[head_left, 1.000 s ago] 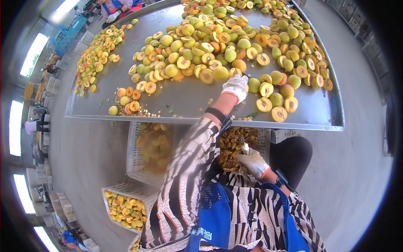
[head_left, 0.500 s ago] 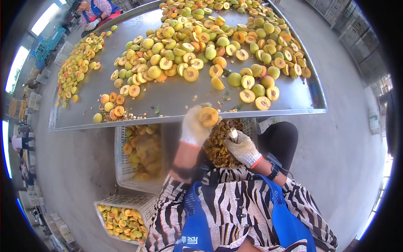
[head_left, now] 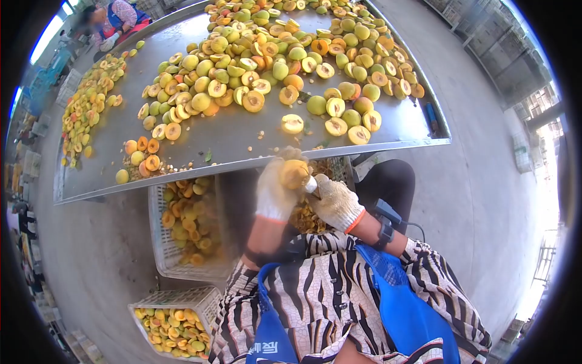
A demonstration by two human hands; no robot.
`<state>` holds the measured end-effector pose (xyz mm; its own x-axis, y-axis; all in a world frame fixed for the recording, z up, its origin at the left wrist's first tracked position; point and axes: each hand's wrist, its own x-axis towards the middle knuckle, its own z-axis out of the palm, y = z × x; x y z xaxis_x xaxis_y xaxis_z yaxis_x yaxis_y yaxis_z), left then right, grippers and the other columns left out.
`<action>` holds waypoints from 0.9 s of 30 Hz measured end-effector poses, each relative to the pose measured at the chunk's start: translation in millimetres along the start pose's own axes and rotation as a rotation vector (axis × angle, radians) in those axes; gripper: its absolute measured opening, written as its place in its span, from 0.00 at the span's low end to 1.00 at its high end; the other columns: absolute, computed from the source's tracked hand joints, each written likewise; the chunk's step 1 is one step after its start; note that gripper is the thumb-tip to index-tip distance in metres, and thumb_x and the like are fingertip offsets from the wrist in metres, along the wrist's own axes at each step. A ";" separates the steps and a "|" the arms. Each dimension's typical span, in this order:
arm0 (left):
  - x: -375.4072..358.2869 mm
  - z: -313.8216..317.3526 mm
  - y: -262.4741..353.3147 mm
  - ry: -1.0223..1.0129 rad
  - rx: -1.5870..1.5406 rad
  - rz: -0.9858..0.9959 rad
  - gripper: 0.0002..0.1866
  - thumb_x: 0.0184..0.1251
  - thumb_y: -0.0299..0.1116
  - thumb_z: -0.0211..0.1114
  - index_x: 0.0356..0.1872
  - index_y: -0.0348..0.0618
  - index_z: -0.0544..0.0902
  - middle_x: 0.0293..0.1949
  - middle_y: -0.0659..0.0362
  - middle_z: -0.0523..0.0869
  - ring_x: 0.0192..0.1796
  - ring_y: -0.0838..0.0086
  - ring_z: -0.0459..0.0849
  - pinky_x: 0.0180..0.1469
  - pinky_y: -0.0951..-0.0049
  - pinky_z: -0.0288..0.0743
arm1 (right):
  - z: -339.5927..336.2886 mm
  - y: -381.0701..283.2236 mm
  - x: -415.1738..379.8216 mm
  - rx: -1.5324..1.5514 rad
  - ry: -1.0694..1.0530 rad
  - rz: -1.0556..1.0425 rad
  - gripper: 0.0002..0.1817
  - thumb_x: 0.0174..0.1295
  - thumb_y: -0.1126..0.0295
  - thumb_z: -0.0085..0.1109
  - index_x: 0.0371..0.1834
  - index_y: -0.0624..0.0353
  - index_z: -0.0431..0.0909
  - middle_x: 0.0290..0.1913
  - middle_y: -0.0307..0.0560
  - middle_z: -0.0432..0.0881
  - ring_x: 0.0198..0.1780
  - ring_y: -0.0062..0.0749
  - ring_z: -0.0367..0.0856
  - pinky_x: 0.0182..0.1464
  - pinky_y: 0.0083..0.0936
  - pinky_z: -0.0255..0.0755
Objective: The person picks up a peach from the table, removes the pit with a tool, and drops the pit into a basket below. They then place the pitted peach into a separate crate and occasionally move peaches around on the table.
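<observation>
My left hand (head_left: 274,191), in a white knitted glove smeared by motion, grips a halved apricot (head_left: 294,174) just below the table's front edge. Close beside it my right hand (head_left: 335,202), also gloved, is closed round a small tool with a white end (head_left: 311,184). That white end meets the lower right side of the apricot; the rest of the tool is hidden by my fingers. Under both hands is a container of brownish scraps (head_left: 310,218), partly covered by them. On the metal table ahead lies a cut apricot half (head_left: 292,124), face up.
A raised rim edges the metal table (head_left: 236,136), which bears a big heap of whole and halved apricots (head_left: 227,79). Below stand a white crate (head_left: 160,242) of fruit pieces and another crate (head_left: 206,297) of halves. A person (head_left: 118,24) works at the far left corner.
My right hand has moved up and left to my left hand, bringing the tool's white end against the apricot. The whole view has shifted, so the table appears farther left.
</observation>
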<state>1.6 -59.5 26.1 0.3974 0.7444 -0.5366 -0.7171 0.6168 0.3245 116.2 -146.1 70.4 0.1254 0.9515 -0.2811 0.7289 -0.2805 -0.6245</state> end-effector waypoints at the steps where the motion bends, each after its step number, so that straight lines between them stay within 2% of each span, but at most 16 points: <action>1: -4.6 2.5 -0.7 -0.021 0.008 -0.003 0.12 0.75 0.34 0.51 0.50 0.43 0.78 0.44 0.55 0.85 0.41 0.66 0.84 0.44 0.65 0.81 | -1.3 -1.3 -1.6 -0.001 0.003 -0.004 0.16 0.62 0.59 0.63 0.46 0.56 0.72 0.34 0.62 0.84 0.40 0.63 0.83 0.41 0.53 0.76; 5: -7.6 -4.1 -2.8 -0.123 0.007 -0.037 0.10 0.71 0.29 0.57 0.49 0.39 0.79 0.46 0.54 0.85 0.43 0.64 0.85 0.47 0.66 0.81 | -4.8 -3.4 -3.7 -0.001 -0.009 0.012 0.16 0.60 0.62 0.63 0.46 0.55 0.72 0.34 0.62 0.84 0.40 0.63 0.83 0.41 0.53 0.76; 7: 7.4 -22.0 -14.2 -0.168 0.298 0.197 0.12 0.76 0.36 0.53 0.47 0.38 0.79 0.43 0.50 0.85 0.44 0.61 0.85 0.50 0.60 0.82 | -4.9 -1.1 -4.9 0.008 -0.015 -0.010 0.16 0.60 0.63 0.63 0.47 0.55 0.72 0.34 0.62 0.84 0.40 0.63 0.83 0.41 0.53 0.76; 10: 14.4 -32.7 -26.5 -0.137 0.501 0.353 0.16 0.79 0.42 0.51 0.43 0.38 0.78 0.39 0.50 0.85 0.40 0.60 0.85 0.45 0.59 0.84 | 3.6 10.0 -5.0 0.033 0.009 -0.069 0.18 0.60 0.64 0.62 0.52 0.55 0.72 0.35 0.62 0.84 0.40 0.64 0.83 0.42 0.53 0.76; 12: 15.5 -33.4 -31.8 -0.086 0.503 0.355 0.13 0.74 0.38 0.56 0.43 0.37 0.79 0.39 0.51 0.85 0.39 0.62 0.86 0.44 0.63 0.83 | 16.8 21.1 -2.7 0.055 0.046 -0.046 0.20 0.61 0.65 0.61 0.56 0.56 0.72 0.37 0.62 0.84 0.40 0.64 0.82 0.42 0.53 0.76; 13: 17.3 -36.8 -34.3 -0.061 0.478 0.339 0.10 0.70 0.32 0.61 0.45 0.36 0.79 0.41 0.51 0.85 0.40 0.65 0.86 0.44 0.66 0.82 | 17.9 22.3 -3.7 0.061 0.020 -0.047 0.21 0.61 0.65 0.61 0.57 0.56 0.71 0.37 0.62 0.84 0.40 0.64 0.83 0.42 0.53 0.77; 15: 14.5 -34.4 -37.0 -0.001 0.402 0.315 0.10 0.69 0.33 0.62 0.44 0.36 0.79 0.39 0.52 0.85 0.38 0.65 0.86 0.42 0.66 0.82 | 15.2 18.7 -5.2 0.077 -0.028 -0.049 0.24 0.61 0.65 0.60 0.60 0.56 0.70 0.39 0.63 0.84 0.40 0.63 0.83 0.42 0.53 0.77; 17: 7.9 -21.9 -42.0 0.069 0.296 0.296 0.18 0.78 0.45 0.54 0.40 0.39 0.79 0.33 0.52 0.85 0.33 0.62 0.86 0.36 0.61 0.84 | 9.1 16.1 -7.4 0.049 -0.058 -0.043 0.23 0.61 0.65 0.60 0.60 0.55 0.70 0.38 0.62 0.84 0.40 0.63 0.83 0.42 0.53 0.77; 21: 2.7 -17.8 -43.0 0.103 0.352 0.303 0.17 0.77 0.45 0.55 0.39 0.39 0.79 0.32 0.53 0.85 0.31 0.62 0.86 0.33 0.61 0.84 | 6.9 23.7 -5.0 -0.020 -0.098 -0.078 0.23 0.61 0.65 0.60 0.59 0.55 0.70 0.38 0.62 0.84 0.40 0.61 0.83 0.41 0.52 0.77; 22: 2.5 -19.6 -43.8 0.099 0.356 0.301 0.17 0.77 0.44 0.56 0.39 0.39 0.79 0.32 0.53 0.85 0.31 0.62 0.85 0.33 0.61 0.84 | -1.5 15.5 -7.5 -0.026 -0.129 -0.052 0.21 0.60 0.65 0.61 0.56 0.56 0.71 0.38 0.62 0.84 0.41 0.61 0.83 0.42 0.51 0.77; 27: 11.8 -29.8 -51.3 0.085 0.437 0.382 0.17 0.77 0.44 0.56 0.38 0.39 0.79 0.32 0.52 0.85 0.30 0.62 0.85 0.32 0.60 0.84 | 12.5 24.9 -5.8 0.180 -0.164 -0.012 0.16 0.61 0.63 0.58 0.51 0.55 0.80 0.46 0.58 0.85 0.49 0.55 0.83 0.49 0.42 0.77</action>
<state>26.0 -89.9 -20.1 0.0968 0.9227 -0.3731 -0.4908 0.3704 0.7886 125.2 -160.3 47.3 -0.0045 0.9257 -0.3783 0.5965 -0.3011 -0.7440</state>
